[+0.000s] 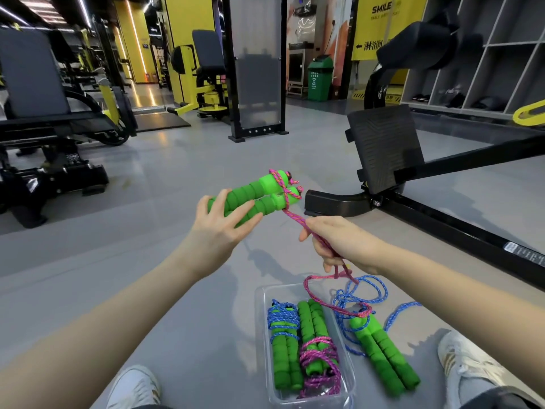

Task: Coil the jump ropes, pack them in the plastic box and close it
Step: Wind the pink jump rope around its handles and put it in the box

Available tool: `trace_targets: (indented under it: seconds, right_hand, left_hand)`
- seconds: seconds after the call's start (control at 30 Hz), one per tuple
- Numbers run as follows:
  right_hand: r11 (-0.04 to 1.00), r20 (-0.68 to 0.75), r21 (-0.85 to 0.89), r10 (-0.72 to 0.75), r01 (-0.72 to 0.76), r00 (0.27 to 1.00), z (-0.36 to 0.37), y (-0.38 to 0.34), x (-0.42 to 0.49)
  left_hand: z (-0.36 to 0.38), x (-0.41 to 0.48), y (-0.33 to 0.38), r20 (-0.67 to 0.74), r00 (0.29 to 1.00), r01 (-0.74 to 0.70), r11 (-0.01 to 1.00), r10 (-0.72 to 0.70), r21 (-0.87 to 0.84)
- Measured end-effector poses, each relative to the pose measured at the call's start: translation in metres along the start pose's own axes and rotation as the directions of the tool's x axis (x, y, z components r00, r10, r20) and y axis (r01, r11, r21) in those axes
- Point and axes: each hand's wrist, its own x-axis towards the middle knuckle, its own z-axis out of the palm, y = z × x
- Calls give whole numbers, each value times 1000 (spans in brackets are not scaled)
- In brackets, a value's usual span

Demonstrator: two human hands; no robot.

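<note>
My left hand [219,221] holds the two green foam handles [259,193] of a pink jump rope side by side, up in the air. A few turns of the pink rope [290,215] wrap the handle tops. My right hand [339,245] grips the pink rope just below the handles; its slack hangs down over the clear plastic box [262,326] on the floor. Inside the box lie a coiled blue rope with green handles [283,340] and a coiled pink rope with green handles [317,346]. A loose blue rope [380,358] with green handles lies right of the box.
My two white shoes [134,389] [466,367] sit on the grey floor either side of the box. A black machine frame with a footplate [383,149] stands close on the right. Gym machines stand at the left and back.
</note>
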Motion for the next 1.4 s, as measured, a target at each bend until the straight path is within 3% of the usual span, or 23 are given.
trace_targets:
  seconds: [0.13, 0.23, 0.4, 0.57, 0.73, 0.87, 1.03, 1.17, 1.3, 1.4]
  right_hand:
    - [983, 153, -183, -2, 30, 988, -9, -16, -10]
    - [962, 113, -258, -59, 87, 992, -19, -31, -10]
    - [909, 20, -368, -203, 196, 979, -34, -40, -6]
    - [894, 11, -375, -258, 243, 966, -47, -48, -10]
    - [943, -61, -172, -299, 285, 952, -59, -47, -8]
    - [952, -143, 5, -303, 307, 942, -64, -33, 2]
    - [966, -153, 53, -244, 254, 958, -79, -16, 4]
    - [971, -186, 91, -203, 222, 961, -83, 1, 5]
    - [922, -168, 347, -117, 170, 979, -65, 18, 7]
    - [895, -155, 429, -62, 124, 986, -44, 22, 15]
  left_hand:
    - [0, -10, -11, 137, 987, -91, 995, 83, 51]
    - [-4, -16, -13, 209, 963, -182, 982, 167, 51]
    - [-4, -19, -3, 167, 939, -305, 952, 301, -4]
    - [-5, -21, 5, 120, 911, -391, 919, 394, -50]
    - [-17, -21, 18, -13, 885, -462, 877, 465, -129]
    - [-39, -8, 41, -142, 888, -458, 864, 437, -210]
    - [-54, 11, 51, -241, 889, -444, 865, 391, -233]
    - [-58, 19, 48, -278, 904, -388, 896, 325, -216]
    - [-49, 27, 43, -305, 938, -234, 948, 162, -215]
    - [-34, 29, 31, -253, 965, -125, 965, 64, -232]
